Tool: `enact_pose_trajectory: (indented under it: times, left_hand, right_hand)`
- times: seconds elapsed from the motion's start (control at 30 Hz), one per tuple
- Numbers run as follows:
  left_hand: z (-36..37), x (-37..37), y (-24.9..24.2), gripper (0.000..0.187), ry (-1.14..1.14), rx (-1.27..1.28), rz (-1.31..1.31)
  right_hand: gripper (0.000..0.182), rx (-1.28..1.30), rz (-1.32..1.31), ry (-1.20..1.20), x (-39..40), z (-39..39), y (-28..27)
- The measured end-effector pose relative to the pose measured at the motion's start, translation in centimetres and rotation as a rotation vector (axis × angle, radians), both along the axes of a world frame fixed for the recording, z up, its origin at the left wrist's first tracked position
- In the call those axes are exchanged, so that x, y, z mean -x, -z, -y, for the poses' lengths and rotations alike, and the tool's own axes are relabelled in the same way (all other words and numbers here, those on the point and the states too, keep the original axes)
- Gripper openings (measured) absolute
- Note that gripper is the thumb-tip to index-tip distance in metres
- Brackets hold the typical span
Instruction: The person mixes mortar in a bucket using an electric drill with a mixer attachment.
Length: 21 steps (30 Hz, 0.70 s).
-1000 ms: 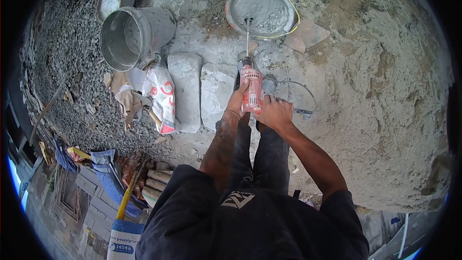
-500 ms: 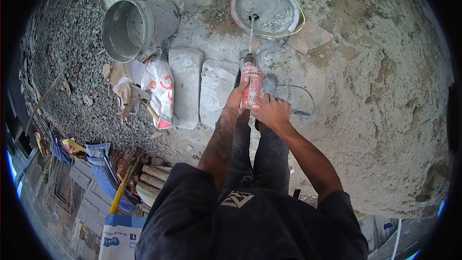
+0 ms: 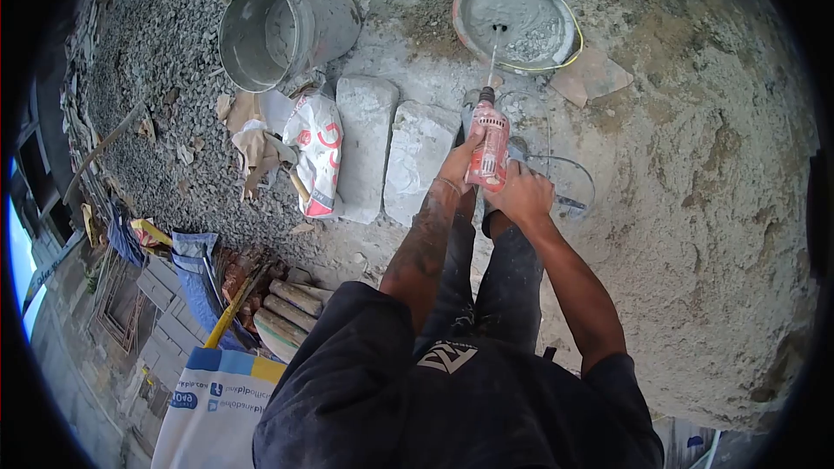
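Note:
A red power drill (image 3: 489, 149) is held in front of my legs, coated with pale dust. My left hand (image 3: 459, 163) wraps round its left side. At the rear end my right hand (image 3: 524, 194) is closed on it, and part of the grip is hidden under the fingers. From the black chuck a long mixing rod (image 3: 494, 59) runs forward into wet grey mortar (image 3: 519, 16). That mortar fills a round bucket (image 3: 461, 22) with a yellow handle. The rod's lower end is sunk in the mix.
Left of the drill lie two pale blocks (image 3: 422, 163) (image 3: 365, 143) and a white-and-red bag (image 3: 318, 143). A large grey bucket (image 3: 300, 30) lies tipped beyond them. Gravel (image 3: 174, 43) covers the left ground. A cable (image 3: 578, 168) loops at the right, and a broken tile (image 3: 599, 76) lies by the mortar bucket.
The whole scene has shifted right in view as the camera turned. Both hands still hold the drill, and its rod stays in the mortar.

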<state>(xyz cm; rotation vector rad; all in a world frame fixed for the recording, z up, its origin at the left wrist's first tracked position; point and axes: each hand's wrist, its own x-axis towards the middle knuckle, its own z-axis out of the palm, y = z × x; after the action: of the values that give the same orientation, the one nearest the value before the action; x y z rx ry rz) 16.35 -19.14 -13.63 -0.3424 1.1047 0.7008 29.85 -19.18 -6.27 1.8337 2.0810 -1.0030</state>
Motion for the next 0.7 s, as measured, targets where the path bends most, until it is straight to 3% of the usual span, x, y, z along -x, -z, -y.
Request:
enact_pose_trajectory:
  times: [0.1,0.17,0.4,0.53,0.63,0.7]
  left_hand:
    - [0.3,-0.6,0.5,0.036,-0.057,-0.013,0.038]
    - [0.1,-0.4,1.1,0.040,0.073,-0.023,0.044]
    - [-0.7,-2.2,1.2,0.037,0.112,0.008,0.043]
    - [-2.2,-2.8,0.7,0.037,0.141,0.075,0.031]
    - [-1.6,-3.7,2.3,0.037,0.251,0.130,-0.094]
    - [-2.8,-3.2,1.7,0.037,0.322,0.124,-0.193]
  right_hand:
    - [0.044,-0.001,-0.009,0.016,-0.5,0.2,0.1]
    - [0.044,0.003,-0.013,0.008,-0.6,0.3,0.0]
    - [0.054,0.122,0.107,0.063,-1.8,-0.4,-0.3]
    - [0.052,-0.135,0.123,0.006,-2.1,-0.5,-0.1]
    - [0.047,-0.080,0.193,0.064,-1.3,0.9,0.4]
    - [0.046,0.068,0.126,0.290,-0.3,1.5,0.9]
